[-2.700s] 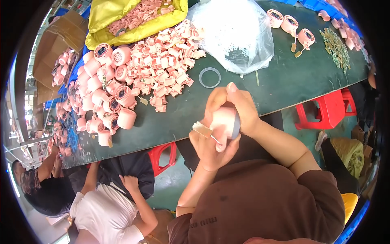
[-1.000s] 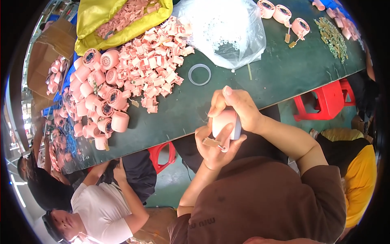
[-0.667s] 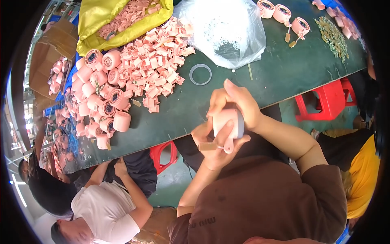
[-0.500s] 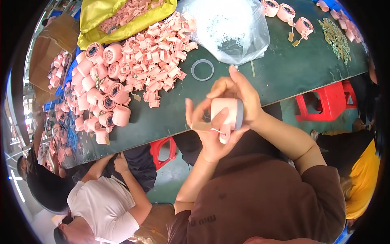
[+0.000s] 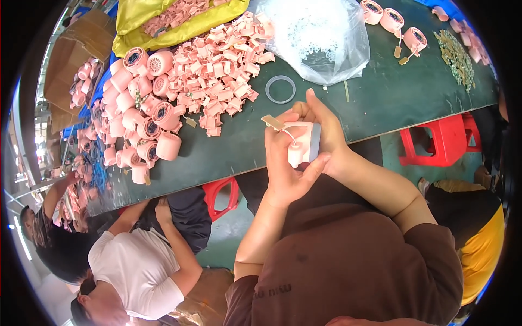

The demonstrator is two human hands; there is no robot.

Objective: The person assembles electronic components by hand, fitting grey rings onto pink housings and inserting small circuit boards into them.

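We hold a small pink housing (image 5: 304, 142) in front of the green table (image 5: 380, 103), just below the clear ring (image 5: 280, 89); our right hand (image 5: 321, 127) clasps it steady; our left hand (image 5: 285, 168) pinches its wire, so the little board (image 5: 272, 121) hangs free.

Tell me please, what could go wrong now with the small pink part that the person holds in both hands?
1. The pink housing is held in the air between the left hand and the right hand, past the edge of the green table; if it slips, it probably falls to the floor.
2. A thin wire with a flat tab sticks out near the fingers; it might snag or bend.
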